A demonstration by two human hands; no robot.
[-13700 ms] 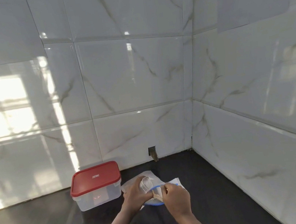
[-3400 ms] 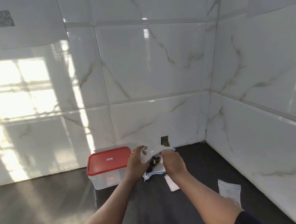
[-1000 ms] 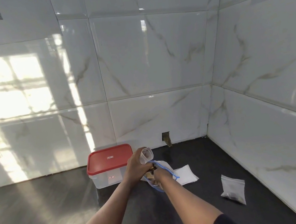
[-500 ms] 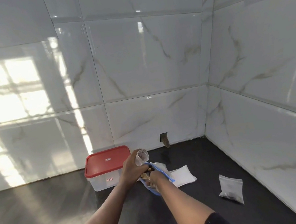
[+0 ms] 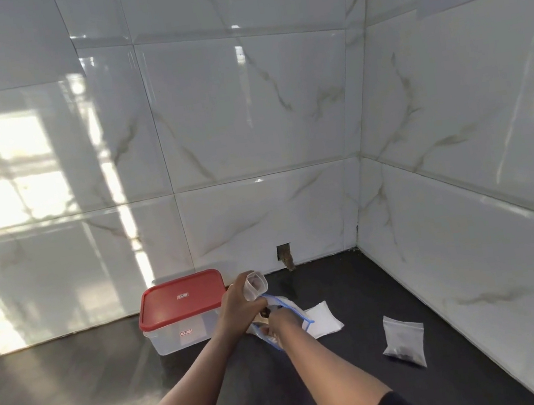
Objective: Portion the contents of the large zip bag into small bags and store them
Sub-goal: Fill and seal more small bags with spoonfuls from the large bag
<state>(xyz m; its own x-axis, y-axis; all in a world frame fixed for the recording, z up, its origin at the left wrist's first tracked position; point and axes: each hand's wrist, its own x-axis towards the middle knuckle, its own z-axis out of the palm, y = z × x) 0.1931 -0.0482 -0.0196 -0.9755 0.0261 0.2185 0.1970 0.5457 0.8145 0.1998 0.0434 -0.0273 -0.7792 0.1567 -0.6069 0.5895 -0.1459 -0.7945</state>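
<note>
Two hands work close together. Left hand grips a small clear plastic bag, its mouth held open. Right hand reaches into the large blue-edged zip bag lying on the dark countertop; its fingers are hidden, so the grip cannot be told. Just left stands a clear rectangular container with red lid. To the right lie flat white empty bags, and farther right a filled small bag.

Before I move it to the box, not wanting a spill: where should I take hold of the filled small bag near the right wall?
Take the filled small bag by its far edge, the flat zip strip, coming from above. It lies on the counter with dark contents bunched at the near end, so it should hang load-down. Whether the zip is shut I cannot tell.
</note>
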